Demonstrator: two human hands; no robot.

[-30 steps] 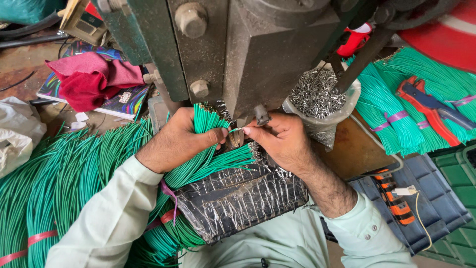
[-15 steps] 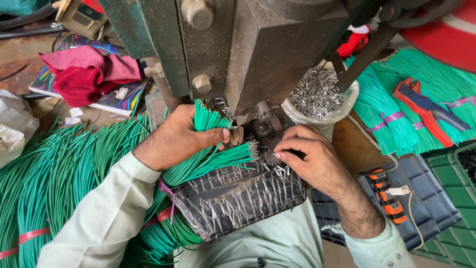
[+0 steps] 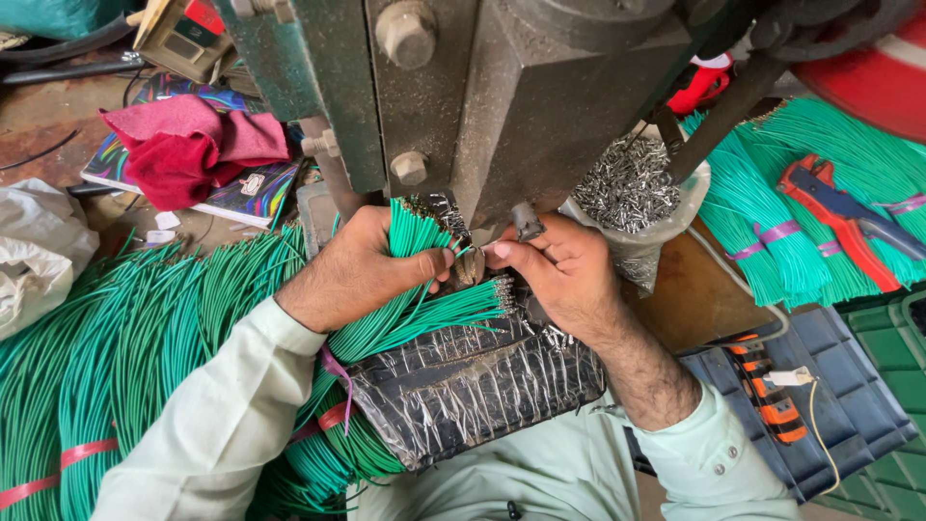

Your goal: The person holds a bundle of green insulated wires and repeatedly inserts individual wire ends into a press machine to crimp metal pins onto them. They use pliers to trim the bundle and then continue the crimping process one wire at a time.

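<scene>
The left hand (image 3: pixel 362 265) is closed around a bundle of green wires (image 3: pixel 405 309), the thumb pressed over the upright ends and the fingers wrapped behind them. The right hand (image 3: pixel 559 270) pinches 1 thin green wire (image 3: pixel 470 251) between thumb and forefinger, its tip held just under the dark metal press (image 3: pixel 540 106) that rises over both hands. The 2 hands nearly touch at the fingertips. Below the left thumb, a second fan of the bundle lies flat, its metal-tipped ends pointing right toward the right hand's palm.

The wires rest on a black pad wrapped in clear tape (image 3: pixel 473 386), which sits in front of the person's pale green shirt (image 3: pixel 540 473). A pink tie (image 3: pixel 336 371) circles the bundle near the pad's left edge.

Just right of the press, behind the right hand, stands a clear tub of small metal terminals (image 3: pixel 632 188). Farther right on the table lie more tied green wire bundles (image 3: pixel 772 232) with a red and blue hand tool (image 3: pixel 839 217) on top. At the lower right sits a dark plastic crate (image 3: pixel 820 386) with an orange and black tool (image 3: pixel 772 400) on its rim.

To the left, a broad sweep of long green wires (image 3: pixel 116 357) covers the table. Behind it lie a red cloth (image 3: pixel 183 150) on a colourful book (image 3: pixel 251 193) and, at the left edge, a white plastic bag (image 3: pixel 34 246).
</scene>
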